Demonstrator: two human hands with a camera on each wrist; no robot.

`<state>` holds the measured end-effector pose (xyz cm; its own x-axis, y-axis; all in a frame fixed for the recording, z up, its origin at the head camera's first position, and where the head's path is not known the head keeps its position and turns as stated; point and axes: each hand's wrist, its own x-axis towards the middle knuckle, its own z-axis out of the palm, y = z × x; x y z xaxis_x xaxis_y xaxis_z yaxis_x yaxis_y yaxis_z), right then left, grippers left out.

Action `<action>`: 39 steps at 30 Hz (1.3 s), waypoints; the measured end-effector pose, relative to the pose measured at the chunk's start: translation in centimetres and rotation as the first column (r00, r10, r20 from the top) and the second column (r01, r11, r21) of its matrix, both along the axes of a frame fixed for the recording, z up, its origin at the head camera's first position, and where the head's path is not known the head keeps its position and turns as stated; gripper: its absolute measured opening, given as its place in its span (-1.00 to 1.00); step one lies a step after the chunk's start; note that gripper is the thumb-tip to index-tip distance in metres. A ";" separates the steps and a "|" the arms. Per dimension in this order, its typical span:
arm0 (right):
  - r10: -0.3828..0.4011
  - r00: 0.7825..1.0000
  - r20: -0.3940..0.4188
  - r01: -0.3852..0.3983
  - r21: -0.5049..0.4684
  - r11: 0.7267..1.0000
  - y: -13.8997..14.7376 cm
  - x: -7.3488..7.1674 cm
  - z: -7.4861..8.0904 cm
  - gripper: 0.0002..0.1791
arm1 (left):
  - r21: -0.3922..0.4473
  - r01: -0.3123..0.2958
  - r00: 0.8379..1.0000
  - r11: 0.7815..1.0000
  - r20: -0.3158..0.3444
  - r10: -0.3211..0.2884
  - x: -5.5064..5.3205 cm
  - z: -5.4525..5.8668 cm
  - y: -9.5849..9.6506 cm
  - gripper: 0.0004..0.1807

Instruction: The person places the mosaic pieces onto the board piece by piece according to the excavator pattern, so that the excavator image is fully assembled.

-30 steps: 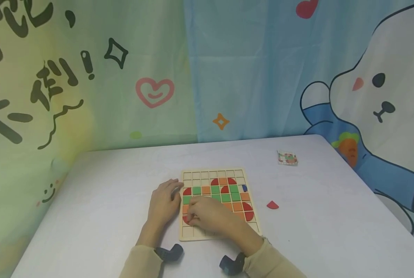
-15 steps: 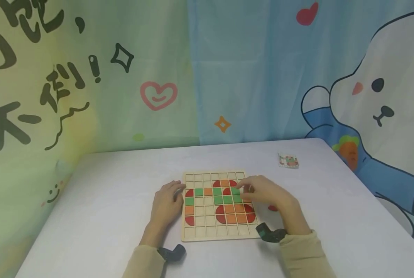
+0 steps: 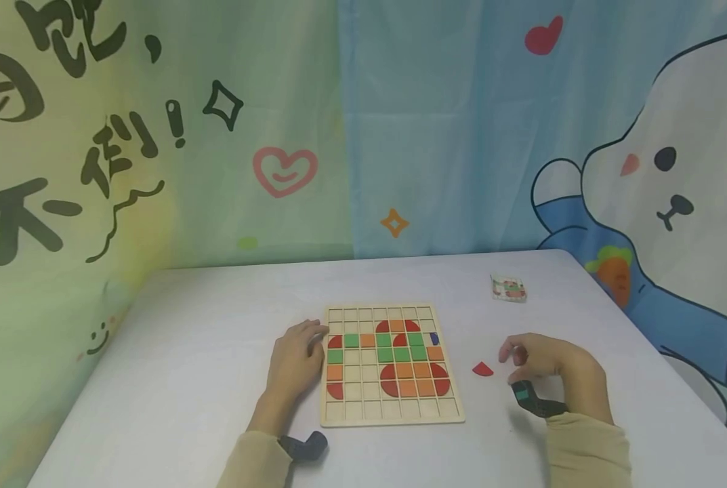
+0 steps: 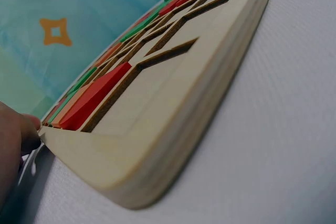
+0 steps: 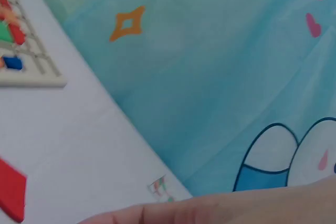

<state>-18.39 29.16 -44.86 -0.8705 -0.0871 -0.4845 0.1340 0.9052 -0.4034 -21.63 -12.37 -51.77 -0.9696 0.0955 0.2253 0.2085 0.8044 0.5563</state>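
Observation:
A wooden grid board (image 3: pixel 393 410) lies on the table, with red, green and orange pieces set in several of its cells. One blue piece (image 3: pixel 434 339) sits near its right edge. My left hand (image 3: pixel 296 359) rests along the board's left edge, fingers relaxed; in the left wrist view a fingertip touches the board's rim (image 4: pixel 173 150). To the right of the board lies a loose red fan-shaped piece (image 3: pixel 483 369). Just right of that piece is my right hand (image 3: pixel 543 356), thumb and fingers apart, with nothing seen between them. The right wrist view catches the loose red piece's edge (image 5: pixel 11 190).
A small clear packet or card (image 3: pixel 509 289) printed with a coloured pattern lies at the back right of the white table (image 3: pixel 217 325). Behind the table hangs a printed curtain (image 3: pixel 412 135). Dark wrist cameras are strapped on both wrists.
My right hand has moved from over the lower left of the board, across its right edge, to beyond the loose red piece. The left hand has stayed at the board's left edge.

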 end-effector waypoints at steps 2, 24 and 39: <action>0.011 1.000 -0.001 -0.011 -0.006 1.000 0.0 0.0 -0.2 -0.64 | 0.000 0.001 1.000 1.000 -0.004 -0.001 0.0 0.0 0.0 -0.66; -0.016 1.000 0.017 0.017 -0.081 0.997 -0.2 -0.5 -0.8 -0.62 | 0.003 0.002 1.000 1.000 0.000 -0.002 -0.3 -0.4 -0.1 -0.67; 0.003 0.977 -0.215 -0.011 -0.038 0.999 -5.5 -2.8 -2.1 -0.79 | -0.001 0.013 1.000 1.000 0.012 -0.013 -0.3 -0.3 -0.1 -0.66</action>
<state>-21.23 23.70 -46.94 -0.9532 -0.1082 -0.2822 0.0342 0.8891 -0.4565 -21.91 -12.46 -52.12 -0.9709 0.1081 0.2136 0.2121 0.8021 0.5583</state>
